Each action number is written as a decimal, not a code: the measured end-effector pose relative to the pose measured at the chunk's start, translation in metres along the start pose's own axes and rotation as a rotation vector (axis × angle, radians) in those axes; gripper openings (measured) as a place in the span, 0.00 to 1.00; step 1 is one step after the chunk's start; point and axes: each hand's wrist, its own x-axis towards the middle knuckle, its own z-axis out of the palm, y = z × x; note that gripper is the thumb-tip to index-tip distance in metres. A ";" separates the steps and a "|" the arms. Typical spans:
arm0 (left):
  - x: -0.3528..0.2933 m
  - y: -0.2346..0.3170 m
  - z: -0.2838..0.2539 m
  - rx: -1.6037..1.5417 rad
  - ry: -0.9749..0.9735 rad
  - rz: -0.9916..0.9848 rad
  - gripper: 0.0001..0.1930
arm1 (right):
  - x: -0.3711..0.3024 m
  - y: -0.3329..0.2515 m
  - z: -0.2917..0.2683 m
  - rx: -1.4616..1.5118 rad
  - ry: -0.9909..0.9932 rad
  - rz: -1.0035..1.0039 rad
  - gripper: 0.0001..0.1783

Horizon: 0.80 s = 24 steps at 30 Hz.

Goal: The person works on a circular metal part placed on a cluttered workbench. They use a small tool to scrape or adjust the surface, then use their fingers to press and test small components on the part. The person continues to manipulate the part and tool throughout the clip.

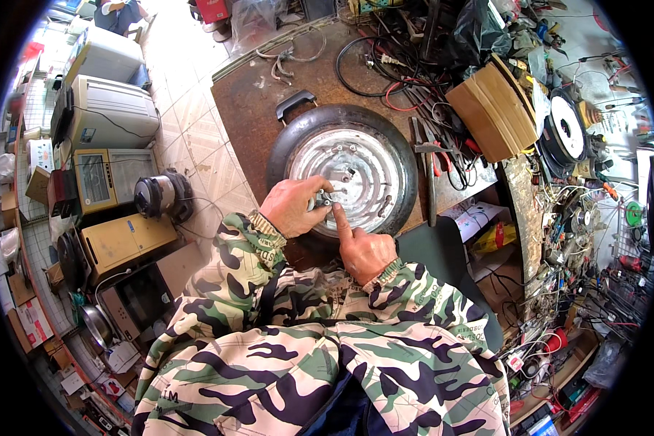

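In front of me on the worktable lies a round black pan-shaped appliance part [407, 156] with a black handle [296, 104] at its upper left. Its silvery disc [325, 163] carries concentric raised rings and small studs, and looks stained. My left hand [289, 207] is over the disc's lower left, thumb and fingers pinched on a small shiny metal piece [323, 199] whose exact kind is too small to tell. My right hand [368, 253] is at the lower edge of the round part. Its index finger stretches up close to the metal piece; its other fingers are curled, and nothing shows in them.
Pliers [430, 147] and tangled cables [385, 62] lie right of the round part, beside a cardboard box [493, 109]. A dark seat-like panel [436, 254] is near my right forearm. Left, across the tiled floor [203, 149], stand a pressure cooker [160, 196] and several appliances.
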 end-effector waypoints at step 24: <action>-0.038 -0.041 0.041 -0.299 0.509 -0.114 0.17 | 0.001 -0.006 -0.029 0.296 -0.027 0.070 0.47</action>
